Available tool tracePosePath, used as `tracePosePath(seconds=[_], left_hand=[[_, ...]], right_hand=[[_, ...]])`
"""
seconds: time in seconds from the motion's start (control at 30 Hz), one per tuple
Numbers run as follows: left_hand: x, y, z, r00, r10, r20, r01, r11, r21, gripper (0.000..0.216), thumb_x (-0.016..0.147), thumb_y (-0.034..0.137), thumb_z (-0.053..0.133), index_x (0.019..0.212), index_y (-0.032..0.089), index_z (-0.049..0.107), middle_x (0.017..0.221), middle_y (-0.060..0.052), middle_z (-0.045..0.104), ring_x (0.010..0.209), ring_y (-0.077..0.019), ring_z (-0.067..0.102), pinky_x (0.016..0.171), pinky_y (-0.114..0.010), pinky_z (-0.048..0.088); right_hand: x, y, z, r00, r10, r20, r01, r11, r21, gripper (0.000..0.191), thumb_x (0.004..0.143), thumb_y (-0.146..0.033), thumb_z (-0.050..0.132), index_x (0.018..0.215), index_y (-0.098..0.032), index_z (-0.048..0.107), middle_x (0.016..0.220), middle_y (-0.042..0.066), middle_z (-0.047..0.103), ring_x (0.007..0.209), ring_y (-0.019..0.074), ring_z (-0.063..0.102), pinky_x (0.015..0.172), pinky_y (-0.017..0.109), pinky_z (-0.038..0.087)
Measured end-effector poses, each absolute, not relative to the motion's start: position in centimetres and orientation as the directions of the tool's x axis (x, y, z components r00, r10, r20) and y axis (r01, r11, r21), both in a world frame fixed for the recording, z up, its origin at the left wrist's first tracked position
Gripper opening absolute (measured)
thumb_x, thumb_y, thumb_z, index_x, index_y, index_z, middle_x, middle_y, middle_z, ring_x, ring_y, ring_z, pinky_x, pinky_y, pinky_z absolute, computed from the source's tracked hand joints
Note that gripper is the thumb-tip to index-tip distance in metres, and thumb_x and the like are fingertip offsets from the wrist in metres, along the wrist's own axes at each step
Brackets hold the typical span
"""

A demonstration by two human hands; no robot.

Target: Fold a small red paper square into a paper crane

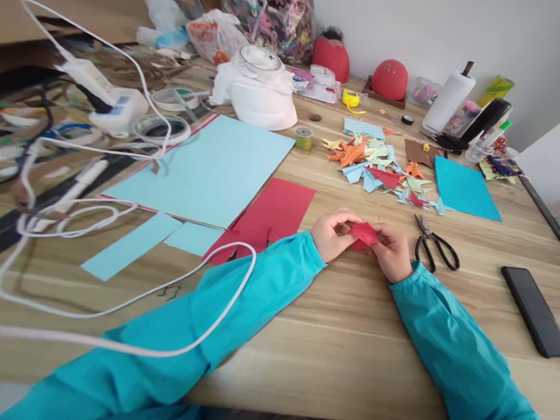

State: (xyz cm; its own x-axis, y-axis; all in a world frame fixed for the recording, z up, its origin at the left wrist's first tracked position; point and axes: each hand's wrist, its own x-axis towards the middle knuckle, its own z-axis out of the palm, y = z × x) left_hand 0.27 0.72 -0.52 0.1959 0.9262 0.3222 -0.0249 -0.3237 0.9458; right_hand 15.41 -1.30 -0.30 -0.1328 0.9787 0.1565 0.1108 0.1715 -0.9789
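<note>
A small folded piece of red paper [364, 234] is held up between my two hands, above the table. My left hand [334, 235] pinches its left side between thumb and fingers. On the opposite side, my right hand [392, 250] grips the paper the same way. Part of the paper is hidden behind my fingers. Just right of my right hand lie black-handled scissors [433, 243], blades pointing away from me. Beyond my hands is a pile of folded paper cranes [383, 172] in orange, red, light blue and pale green.
Light blue sheets [206, 166], red paper [280, 203] and cut blue strips [131, 244] lie to the left. A white cable [155, 355] loops over my left sleeve. A phone [536, 311] and a turquoise sheet [468, 188] are right; a thread spool [303, 138] stands beyond.
</note>
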Motion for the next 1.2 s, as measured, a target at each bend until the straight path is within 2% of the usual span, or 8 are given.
tracePosePath(seconds=[0.13, 0.3, 0.53, 0.7, 0.9, 1.03, 1.2], left_hand=[[0.26, 0.72, -0.53, 0.166, 0.926, 0.339, -0.007, -0.342, 0.940, 0.013, 0.066, 0.023, 0.064, 0.076, 0.014, 0.065, 0.079, -0.004, 0.061, 0.070, -0.0129, 0.058, 0.059, -0.022, 0.046], [0.22, 0.59, -0.31, 0.165, 0.924, 0.344, 0.032, -0.353, 0.935, 0.010, 0.067, 0.023, 0.064, 0.071, 0.014, 0.065, 0.073, -0.004, 0.061, 0.067, -0.0131, 0.057, 0.057, -0.023, 0.045], [0.20, 0.26, 0.09, 0.180, 0.912, 0.369, 0.068, -0.385, 0.920, 0.012, 0.072, 0.024, 0.061, 0.076, 0.014, 0.066, 0.079, -0.006, 0.063, 0.071, -0.0138, 0.059, 0.057, -0.023, 0.047], [0.26, 0.38, -0.01, 0.194, 0.918, 0.346, 0.084, -0.367, 0.926, 0.011, 0.072, 0.023, 0.061, 0.075, 0.014, 0.066, 0.077, -0.005, 0.063, 0.069, -0.0135, 0.058, 0.058, -0.023, 0.047], [0.12, 0.32, 0.08, 0.245, 0.887, 0.390, 0.091, -0.422, 0.902, 0.018, 0.070, 0.023, 0.064, 0.087, 0.016, 0.068, 0.088, -0.007, 0.063, 0.079, -0.0150, 0.059, 0.062, -0.023, 0.048], [0.05, 0.27, 0.18, 0.293, 0.859, 0.419, 0.091, -0.462, 0.882, 0.009, 0.071, 0.021, 0.064, 0.075, 0.016, 0.069, 0.082, -0.006, 0.063, 0.076, -0.0147, 0.060, 0.066, -0.024, 0.048], [0.16, 0.25, 0.11, 0.253, 0.859, 0.444, 0.081, -0.476, 0.876, 0.014, 0.076, 0.025, 0.061, 0.071, 0.015, 0.069, 0.076, -0.006, 0.064, 0.070, -0.0132, 0.059, 0.063, -0.024, 0.048]], right_hand=[[15.34, -1.47, -0.46, -0.072, 0.982, 0.177, 0.108, 0.184, -0.977, 0.020, 0.071, -0.030, 0.063, 0.088, -0.019, 0.061, 0.064, -0.001, 0.060, 0.050, 0.0108, 0.051, 0.047, 0.024, 0.041], [15.25, -1.60, -0.27, -0.041, 0.984, 0.173, 0.114, 0.177, -0.978, 0.019, 0.070, -0.035, 0.067, 0.077, -0.019, 0.059, 0.065, 0.000, 0.061, 0.056, 0.0125, 0.055, 0.052, 0.026, 0.044], [15.22, -1.63, 0.15, -0.041, 0.990, 0.132, 0.131, 0.136, -0.982, 0.024, 0.069, -0.040, 0.068, 0.071, -0.018, 0.058, 0.058, -0.002, 0.057, 0.050, 0.0109, 0.050, 0.049, 0.025, 0.042], [15.40, -1.51, -0.11, -0.093, 0.983, 0.160, 0.157, 0.173, -0.972, 0.023, 0.073, -0.039, 0.064, 0.080, -0.018, 0.061, 0.071, 0.001, 0.062, 0.061, 0.0128, 0.054, 0.056, 0.026, 0.044], [15.38, -1.44, -0.26, -0.171, 0.970, 0.175, 0.190, 0.206, -0.960, 0.021, 0.074, -0.038, 0.062, 0.074, -0.017, 0.059, 0.065, 0.001, 0.059, 0.059, 0.0128, 0.052, 0.056, 0.027, 0.042], [15.39, -1.46, -0.24, -0.217, 0.963, 0.163, 0.237, 0.213, -0.948, 0.019, 0.075, -0.036, 0.061, 0.070, -0.017, 0.058, 0.060, -0.001, 0.055, 0.055, 0.0115, 0.048, 0.054, 0.026, 0.039], [15.46, -1.41, -0.17, -0.241, 0.960, 0.144, 0.286, 0.212, -0.934, 0.018, 0.075, -0.032, 0.059, 0.066, -0.017, 0.054, 0.056, -0.003, 0.049, 0.052, 0.0098, 0.042, 0.051, 0.024, 0.034]])
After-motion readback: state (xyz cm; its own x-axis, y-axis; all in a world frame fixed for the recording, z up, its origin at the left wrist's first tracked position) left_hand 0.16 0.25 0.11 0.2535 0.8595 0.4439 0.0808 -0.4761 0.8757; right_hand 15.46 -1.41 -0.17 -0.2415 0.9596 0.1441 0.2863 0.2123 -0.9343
